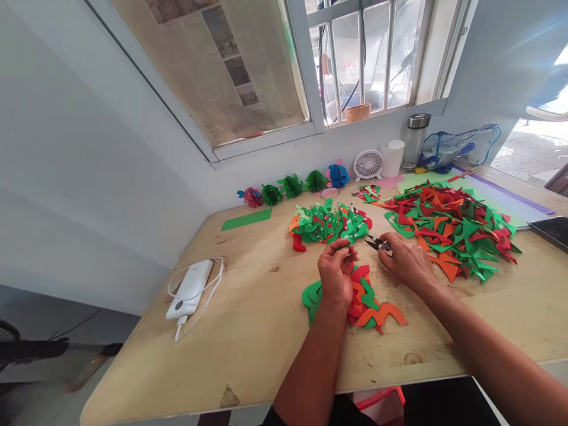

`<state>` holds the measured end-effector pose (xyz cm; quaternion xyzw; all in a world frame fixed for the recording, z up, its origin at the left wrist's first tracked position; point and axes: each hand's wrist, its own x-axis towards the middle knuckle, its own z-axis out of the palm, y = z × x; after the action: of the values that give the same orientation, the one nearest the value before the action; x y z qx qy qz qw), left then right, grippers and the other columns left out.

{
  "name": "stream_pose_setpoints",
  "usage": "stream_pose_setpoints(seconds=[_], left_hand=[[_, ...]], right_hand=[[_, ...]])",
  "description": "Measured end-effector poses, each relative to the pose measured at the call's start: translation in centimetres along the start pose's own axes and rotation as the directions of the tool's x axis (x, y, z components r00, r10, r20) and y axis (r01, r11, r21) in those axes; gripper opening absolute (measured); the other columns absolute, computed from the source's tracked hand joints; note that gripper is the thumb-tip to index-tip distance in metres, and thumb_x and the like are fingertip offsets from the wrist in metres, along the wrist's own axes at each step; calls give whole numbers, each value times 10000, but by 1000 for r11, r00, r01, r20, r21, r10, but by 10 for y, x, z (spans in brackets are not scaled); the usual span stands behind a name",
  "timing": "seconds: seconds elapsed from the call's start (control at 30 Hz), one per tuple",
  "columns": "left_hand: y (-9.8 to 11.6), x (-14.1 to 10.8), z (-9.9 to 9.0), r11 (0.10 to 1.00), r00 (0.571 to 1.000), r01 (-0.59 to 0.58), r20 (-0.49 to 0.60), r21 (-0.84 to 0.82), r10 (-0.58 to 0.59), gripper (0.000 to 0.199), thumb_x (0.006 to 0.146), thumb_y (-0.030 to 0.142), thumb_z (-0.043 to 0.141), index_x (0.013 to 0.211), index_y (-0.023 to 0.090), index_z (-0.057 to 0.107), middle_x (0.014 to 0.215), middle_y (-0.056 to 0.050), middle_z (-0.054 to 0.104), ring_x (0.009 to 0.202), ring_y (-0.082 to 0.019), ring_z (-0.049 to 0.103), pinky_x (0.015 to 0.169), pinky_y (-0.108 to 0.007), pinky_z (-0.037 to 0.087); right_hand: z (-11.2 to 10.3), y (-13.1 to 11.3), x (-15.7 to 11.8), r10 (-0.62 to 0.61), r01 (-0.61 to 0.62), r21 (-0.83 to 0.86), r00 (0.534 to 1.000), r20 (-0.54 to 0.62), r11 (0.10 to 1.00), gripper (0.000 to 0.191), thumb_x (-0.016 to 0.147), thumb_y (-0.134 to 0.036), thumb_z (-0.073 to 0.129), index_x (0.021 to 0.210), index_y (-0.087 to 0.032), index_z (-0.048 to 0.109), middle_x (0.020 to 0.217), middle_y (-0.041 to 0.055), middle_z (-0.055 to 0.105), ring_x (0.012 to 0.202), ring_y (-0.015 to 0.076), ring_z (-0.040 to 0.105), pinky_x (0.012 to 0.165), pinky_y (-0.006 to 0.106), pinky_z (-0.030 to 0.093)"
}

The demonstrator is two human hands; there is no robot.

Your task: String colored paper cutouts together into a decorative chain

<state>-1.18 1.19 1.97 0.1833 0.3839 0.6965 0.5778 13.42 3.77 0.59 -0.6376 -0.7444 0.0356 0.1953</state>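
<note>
My left hand (336,272) is closed, its fingertips pinched on a small green paper piece (347,248) that they mostly hide. My right hand (406,258) is wrapped round a small pair of dark-bladed scissors (375,242). The blades point left towards my left hand, a little apart from it. Below and partly behind my left hand lies a pile of curved green, red and orange paper cutouts (367,293). Just beyond both hands sits a heap of mostly green cut pieces (328,222). To the right of my right hand spreads a large heap of red, orange and green paper scraps (452,222).
A white power bank (190,290) with its cable lies on the left of the wooden table (248,331). Along the wall stand folded-paper animals (291,186), a small white fan (368,163) and a glass bottle (415,142). A phone (552,229) lies at the right edge.
</note>
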Motion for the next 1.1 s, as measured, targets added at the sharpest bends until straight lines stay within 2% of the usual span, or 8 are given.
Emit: stream_pose_setpoints(seconds=[0.3,0.4,0.47,0.53,0.6,0.73,0.9,1.1], left_hand=[[3,-3,2,1000,997,-22,71,12,21,171,561,174,635,728,138,644,612,-8,602,570,-93,571,579,-226,439],[4,-5,3,999,995,-29,92,26,27,163,569,168,632,729,140,646,601,-3,597,570,-92,569,584,-226,440],[4,-6,4,998,994,-36,102,51,31,157,578,170,628,732,144,649,601,-2,599,576,-93,570,586,-224,439],[3,-7,4,995,993,-55,110,84,46,149,593,173,622,736,147,652,613,-2,603,582,-93,569,591,-225,440],[1,-9,4,989,990,-83,121,124,68,144,612,175,612,746,147,656,635,-9,608,590,-96,570,601,-232,446],[-2,-10,2,968,980,-150,163,202,117,143,644,178,604,770,148,663,665,-16,615,607,-100,573,624,-240,463],[-7,-9,2,945,969,-202,190,258,155,150,658,179,604,790,145,667,676,-21,634,609,-102,578,622,-233,466],[-9,-9,2,900,955,-264,224,346,194,135,678,172,589,785,150,668,696,-25,642,606,-101,575,609,-226,471]], right_hand=[[0,6,4,78,-60,-137,989,127,989,271,817,-301,443,1029,-240,601,973,74,690,711,222,621,496,274,261],[-1,9,5,42,-20,-175,992,121,984,248,811,-303,458,983,-221,617,912,92,685,759,243,615,531,287,304],[-2,11,6,-19,30,-166,998,66,986,223,804,-295,472,937,-203,626,894,104,672,822,254,599,583,302,346],[-3,11,7,-77,74,-86,997,-28,994,203,811,-288,472,896,-190,629,883,105,661,855,248,582,637,314,376],[-7,7,6,-113,124,94,987,-117,988,194,828,-284,460,867,-188,623,852,83,652,819,216,579,656,304,394],[-15,-9,0,-154,231,513,970,-188,827,161,830,-275,471,807,-191,607,722,24,616,650,143,539,601,258,411],[-18,-22,-5,-91,140,732,990,-107,667,172,799,-321,523,829,-181,620,736,28,637,622,133,524,569,253,415],[-18,-21,-4,-40,-11,851,999,37,526,232,782,-388,542,796,-170,620,662,15,600,535,114,469,482,246,360]])
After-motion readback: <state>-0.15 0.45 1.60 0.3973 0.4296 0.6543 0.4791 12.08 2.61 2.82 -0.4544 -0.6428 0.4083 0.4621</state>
